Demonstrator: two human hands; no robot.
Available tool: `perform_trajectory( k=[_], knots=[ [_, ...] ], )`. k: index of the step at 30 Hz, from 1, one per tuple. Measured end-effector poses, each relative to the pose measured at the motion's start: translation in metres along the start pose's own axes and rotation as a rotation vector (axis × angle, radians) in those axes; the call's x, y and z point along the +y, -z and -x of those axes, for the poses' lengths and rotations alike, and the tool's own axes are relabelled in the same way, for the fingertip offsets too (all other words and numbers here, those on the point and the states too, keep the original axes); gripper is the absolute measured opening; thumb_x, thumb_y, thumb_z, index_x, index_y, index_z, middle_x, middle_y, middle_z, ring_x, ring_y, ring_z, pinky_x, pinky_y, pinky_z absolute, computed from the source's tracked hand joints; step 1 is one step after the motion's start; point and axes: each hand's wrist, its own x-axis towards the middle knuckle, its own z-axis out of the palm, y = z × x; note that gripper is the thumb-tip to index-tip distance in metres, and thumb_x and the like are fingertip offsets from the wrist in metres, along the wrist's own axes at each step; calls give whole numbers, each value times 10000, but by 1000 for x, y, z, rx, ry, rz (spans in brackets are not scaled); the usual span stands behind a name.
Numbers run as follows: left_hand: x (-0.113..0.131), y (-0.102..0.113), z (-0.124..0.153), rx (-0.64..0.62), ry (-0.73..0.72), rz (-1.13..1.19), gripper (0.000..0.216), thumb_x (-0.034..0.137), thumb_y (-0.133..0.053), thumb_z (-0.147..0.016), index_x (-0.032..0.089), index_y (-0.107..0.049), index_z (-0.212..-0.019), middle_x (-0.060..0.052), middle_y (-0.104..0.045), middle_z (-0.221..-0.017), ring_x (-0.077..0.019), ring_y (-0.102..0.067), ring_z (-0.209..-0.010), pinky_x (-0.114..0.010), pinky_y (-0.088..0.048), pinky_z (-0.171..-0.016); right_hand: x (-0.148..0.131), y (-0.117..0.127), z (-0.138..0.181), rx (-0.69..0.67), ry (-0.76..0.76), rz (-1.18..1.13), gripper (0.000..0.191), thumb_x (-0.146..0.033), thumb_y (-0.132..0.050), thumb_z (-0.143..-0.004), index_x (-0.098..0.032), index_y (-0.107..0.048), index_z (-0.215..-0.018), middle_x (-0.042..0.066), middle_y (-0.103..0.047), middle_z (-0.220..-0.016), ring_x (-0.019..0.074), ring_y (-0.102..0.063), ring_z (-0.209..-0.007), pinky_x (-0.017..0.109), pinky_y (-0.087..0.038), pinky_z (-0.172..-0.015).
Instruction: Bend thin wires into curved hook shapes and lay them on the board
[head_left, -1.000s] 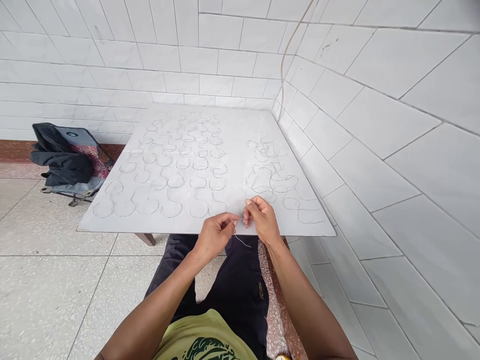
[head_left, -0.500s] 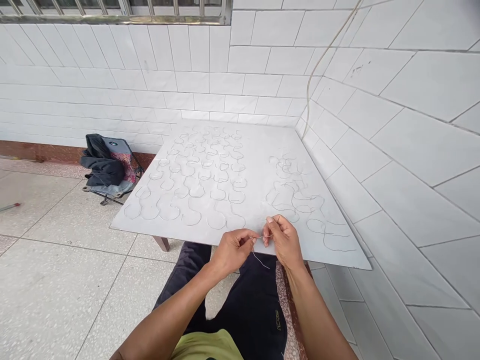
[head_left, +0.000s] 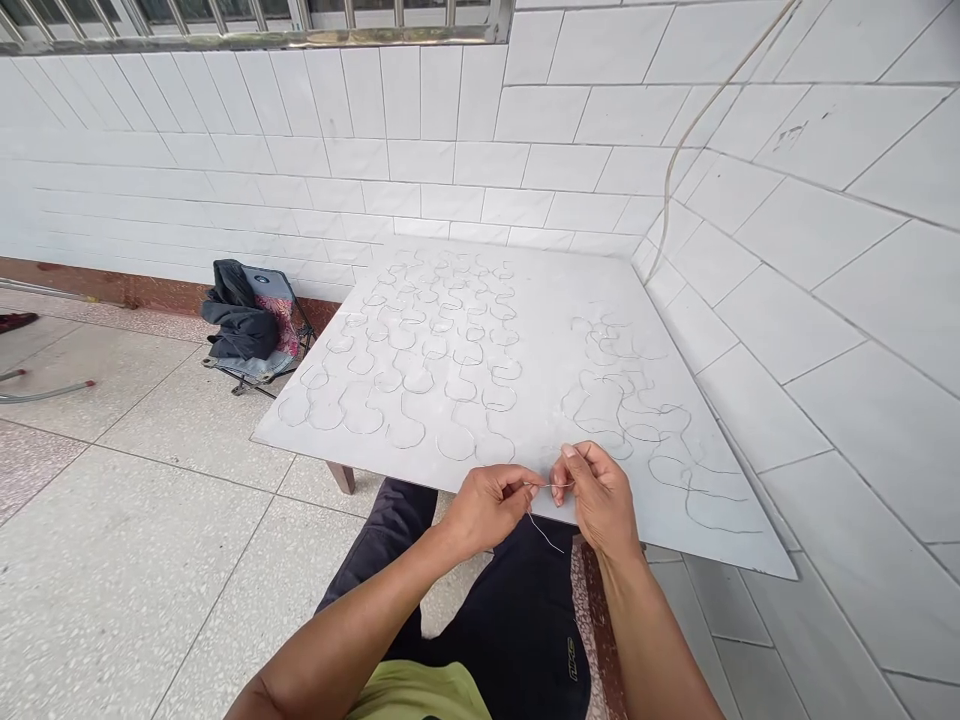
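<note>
**Left hand [head_left: 491,510]:** thumb and fingertips are closed on a thin silvery wire [head_left: 551,485], just over the near edge of the white board.

**Right hand [head_left: 596,497]:** thumb and forefinger pinch the same wire a short way along, the two grips close together but apart.

**Why held so:** pinched from both sides, the short span between the hands stays straight and can be worked closely.

**Loose end:** a short wire tail [head_left: 544,533] hangs below the grip, past the board's near edge.

**Board, middle and far side:** rows of lobed wire loops [head_left: 405,400] lie flat across the white board [head_left: 525,425], with a looser, tangled group of wire curves [head_left: 622,400] toward the right edge, beside the white tiled wall [head_left: 750,210].

**Beyond the far-left corner:** a dark jacket [head_left: 238,315] lies on a folding chair [head_left: 289,325].

**Lap:** dark trousers [head_left: 517,640] carry a small thigh logo [head_left: 572,660], too blurred to read.
</note>
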Motion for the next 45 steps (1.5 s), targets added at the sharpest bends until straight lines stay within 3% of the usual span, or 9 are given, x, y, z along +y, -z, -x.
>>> perform_trajectory(
  k=[20,37,45],
  knots=[
    [2,3,0,-38,9,-6,312,380,-606,-977,186,-808,-1114,0,-614,-699,-117,-455,-583,-259,-356,-568,1,-1,-1,-1,47,31,382,-490,-692,-966,-216,-555,-739,-21,-581,-611,125,-536,-492,274,-429,-489],
    [3,8,-6,-67,15,43,297,390,-672,-938,171,-791,-1099,8,-629,-699,-119,-549,-614,-245,-451,-612,4,-3,-7,36,81,-23,392,-496,-711,-939,-216,-512,-750,-55,-590,-580,95,-522,-426,229,-418,-429],
    [10,11,-13,-70,100,37,303,422,-695,-933,186,-799,-1092,7,-632,-729,-110,-538,-595,-233,-448,-558,2,0,-15,1,95,-94,391,-509,-716,-928,-217,-514,-764,-65,-591,-569,89,-514,-412,220,-412,-404]
  ],
)
